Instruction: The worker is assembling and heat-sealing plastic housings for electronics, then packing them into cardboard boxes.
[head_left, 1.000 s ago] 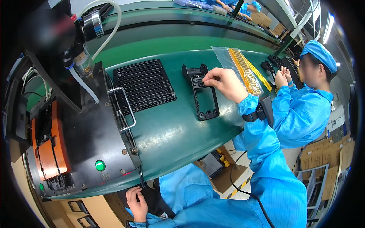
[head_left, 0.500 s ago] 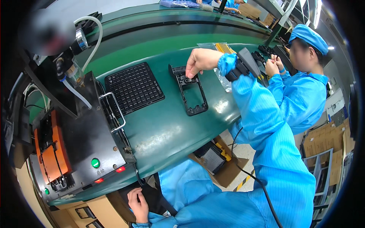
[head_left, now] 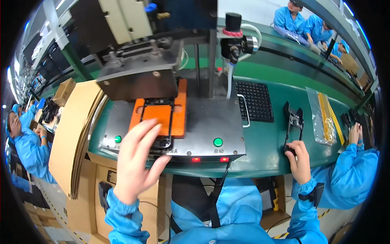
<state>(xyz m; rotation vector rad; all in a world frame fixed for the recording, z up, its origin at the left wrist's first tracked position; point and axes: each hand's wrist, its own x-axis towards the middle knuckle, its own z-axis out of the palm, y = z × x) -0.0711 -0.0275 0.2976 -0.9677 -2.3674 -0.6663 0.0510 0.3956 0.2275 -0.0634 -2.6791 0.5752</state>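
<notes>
My left hand (head_left: 140, 162) is over the front of the press, fingers spread and nothing in its grasp. Just beyond its fingertips, a thin black plastic frame (head_left: 170, 138) lies around the orange fixture block (head_left: 158, 116). The dark press head (head_left: 140, 79) hangs above the block's far end. Off to the right, my right hand (head_left: 300, 162) pinches the near end of another black plastic frame (head_left: 300, 122) between thumb and fingers. Whether that frame is lifted off the green table is hard to tell.
Green buttons (head_left: 218, 142) sit on the press front. Beside the press lies a black grid tray (head_left: 254, 101). A bag of yellow strips (head_left: 325, 118) rests farther right, near a co-worker's hands (head_left: 355, 133). Cardboard sheets (head_left: 75, 134) stand at left, above an open box (head_left: 91, 195).
The view has swung left toward the press. My left hand has risen from low by my lap to the orange fixture. My right hand has shifted from the frame's far end to its near end.
</notes>
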